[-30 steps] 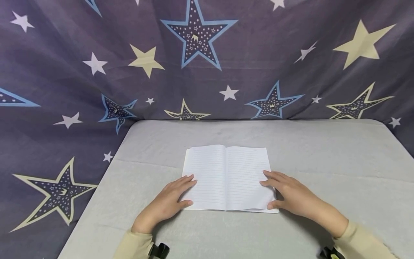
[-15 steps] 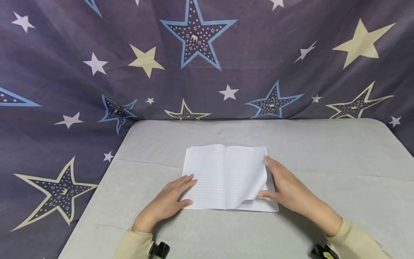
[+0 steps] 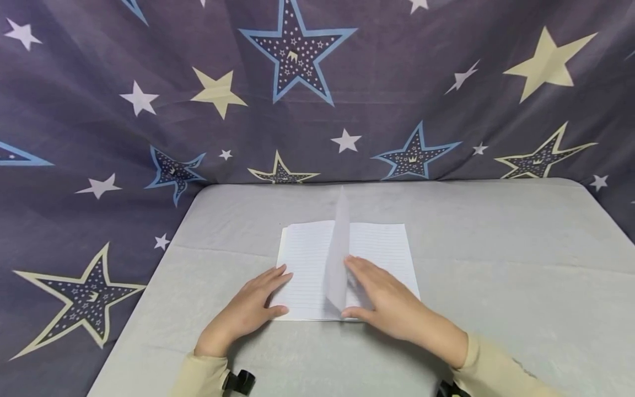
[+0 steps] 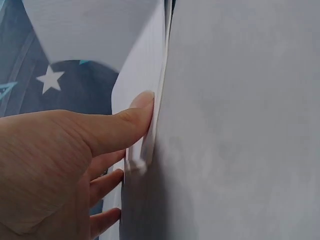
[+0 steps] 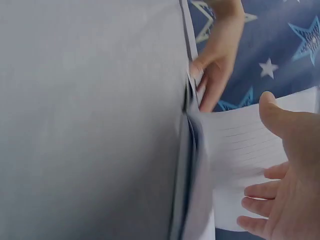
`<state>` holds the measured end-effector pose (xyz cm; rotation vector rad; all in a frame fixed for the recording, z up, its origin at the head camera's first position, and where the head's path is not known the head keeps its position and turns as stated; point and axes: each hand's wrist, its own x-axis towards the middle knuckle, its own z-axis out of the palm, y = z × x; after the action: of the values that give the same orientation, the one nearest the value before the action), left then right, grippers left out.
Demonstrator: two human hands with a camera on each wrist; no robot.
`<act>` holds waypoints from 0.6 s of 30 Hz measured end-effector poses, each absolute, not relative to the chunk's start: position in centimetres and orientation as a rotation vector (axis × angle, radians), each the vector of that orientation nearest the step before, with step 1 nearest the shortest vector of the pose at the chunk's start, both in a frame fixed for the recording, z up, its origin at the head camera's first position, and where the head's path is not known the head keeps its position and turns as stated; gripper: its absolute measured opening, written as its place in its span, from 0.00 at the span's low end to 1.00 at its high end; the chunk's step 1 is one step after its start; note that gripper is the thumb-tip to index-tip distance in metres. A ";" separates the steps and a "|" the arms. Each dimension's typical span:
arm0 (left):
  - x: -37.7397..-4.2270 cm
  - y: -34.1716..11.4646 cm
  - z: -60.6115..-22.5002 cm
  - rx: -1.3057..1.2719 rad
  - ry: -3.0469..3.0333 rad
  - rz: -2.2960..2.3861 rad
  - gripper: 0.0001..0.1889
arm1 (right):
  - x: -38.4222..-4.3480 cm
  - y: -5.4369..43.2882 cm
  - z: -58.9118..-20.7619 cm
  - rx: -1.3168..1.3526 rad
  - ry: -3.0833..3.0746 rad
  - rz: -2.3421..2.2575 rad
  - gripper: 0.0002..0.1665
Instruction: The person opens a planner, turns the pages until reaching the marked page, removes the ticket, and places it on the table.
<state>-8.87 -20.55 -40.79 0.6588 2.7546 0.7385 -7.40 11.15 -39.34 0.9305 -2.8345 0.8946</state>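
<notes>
A lined notebook (image 3: 302,264) lies spread on the table, both visible pages ruled and without writing. One loose page (image 3: 338,253) stands nearly upright at the middle fold. My right hand (image 3: 392,300) is over the right half, its fingertips at the standing page; in the right wrist view the right hand (image 5: 290,175) has its fingers spread and relaxed, grasping nothing. On the left page's outer edge rests my left hand (image 3: 248,306). The left wrist view shows the left hand (image 4: 65,155) with its thumb lying on the notebook's edge.
The notebook sits on a pale grey cloth-covered table (image 3: 496,248). Behind and to the left hangs a dark curtain (image 3: 387,88) with star prints. Each wrist carries a small black camera mount, such as the left one (image 3: 240,381).
My right hand has swept left from the notebook's right edge, lifting a page from flat to nearly upright at the fold. The left hand stays in place on the left page.
</notes>
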 end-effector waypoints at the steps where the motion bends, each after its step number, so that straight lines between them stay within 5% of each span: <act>1: -8.9 -20.8 -40.7 0.648 2.761 0.735 0.35 | -7.2 10.8 -39.5 0.960 -2.841 0.890 0.56; 18: -9.1 -22.9 -40.1 0.483 2.856 0.746 0.25 | -5.2 8.6 -39.7 1.275 -3.059 0.617 0.41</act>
<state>-9.11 -22.92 -40.13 0.4833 2.8565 0.7462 -5.17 8.63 -39.73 1.2753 -3.0589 0.6172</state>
